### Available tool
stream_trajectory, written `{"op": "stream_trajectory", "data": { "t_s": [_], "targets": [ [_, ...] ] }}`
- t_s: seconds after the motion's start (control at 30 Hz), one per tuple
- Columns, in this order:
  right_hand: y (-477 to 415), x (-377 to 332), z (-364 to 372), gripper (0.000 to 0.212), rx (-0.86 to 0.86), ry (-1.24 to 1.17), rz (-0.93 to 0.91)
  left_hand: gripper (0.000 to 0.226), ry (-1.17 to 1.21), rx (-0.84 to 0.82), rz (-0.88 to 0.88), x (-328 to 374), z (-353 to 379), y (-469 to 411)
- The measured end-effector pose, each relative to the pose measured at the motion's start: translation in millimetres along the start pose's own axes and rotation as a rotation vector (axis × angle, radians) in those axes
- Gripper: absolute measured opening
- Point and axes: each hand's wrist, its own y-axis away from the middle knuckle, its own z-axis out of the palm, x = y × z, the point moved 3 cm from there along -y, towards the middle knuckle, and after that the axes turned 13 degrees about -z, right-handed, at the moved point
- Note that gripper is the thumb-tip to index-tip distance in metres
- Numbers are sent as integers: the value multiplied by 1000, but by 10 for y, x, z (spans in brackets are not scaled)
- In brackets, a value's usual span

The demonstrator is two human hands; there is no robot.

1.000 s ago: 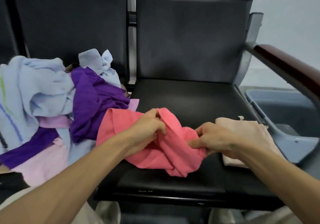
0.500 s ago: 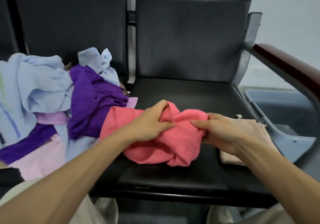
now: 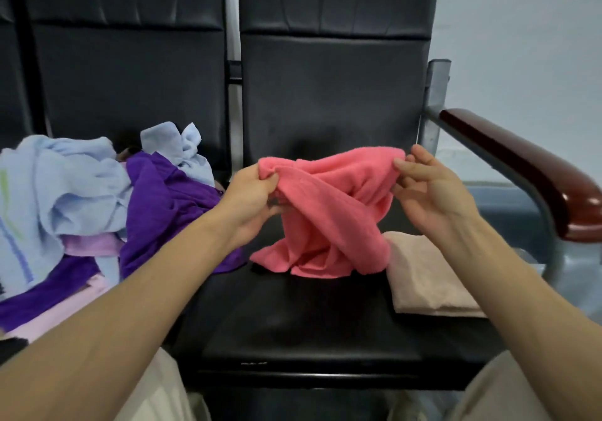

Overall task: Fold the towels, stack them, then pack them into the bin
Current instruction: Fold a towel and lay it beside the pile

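The pink towel (image 3: 329,212) is held up over the seat (image 3: 293,323), strung between both hands. Its top edge is stretched left to right, so the long axis lies straight across from one set of fingers to the other, and neither hand is placed nearer than the other. The rest is left hanging below in a crossed twist, and the lowest folds seem to be just brushing the seat. The left end is gripped in the left hand (image 3: 250,202), with fingers and thumb curled round a bunch of cloth. The right end is pinched between thumb and forefinger of the right hand (image 3: 430,199), the other fingers loosely spread. The twist probably has to be shaken out before any fold can be laid. A folded beige towel (image 3: 423,277) is seen on the seat just right of the hanging cloth, and the unfolded pile (image 3: 97,208) to the left. Half a second back the pink towel was bunched low on the seat with the hands close together. Now it is raised, the hands are drawn well apart, and more of the beige towel is uncovered.
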Motion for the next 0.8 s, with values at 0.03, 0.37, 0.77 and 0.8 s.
{"op": "stream_trajectory", "data": {
  "t_s": [0.03, 0.37, 0.77, 0.8],
  "targets": [
    [-30, 11, -41, 35, 70, -32, 8, 29, 65, -7, -63, -31, -1, -25],
    [-199, 66, -173, 46, 76, 289, -95, 21, 81, 64, -183, -77, -63, -120],
    [-46, 684, -298, 32, -410, 1582, 83, 46, -90, 139, -182, -210, -177, -207],
    [-27, 769, -294, 38, -410, 1589, 138, 46, -96, 141, -189, -217, -180, -219]
  ]
}}
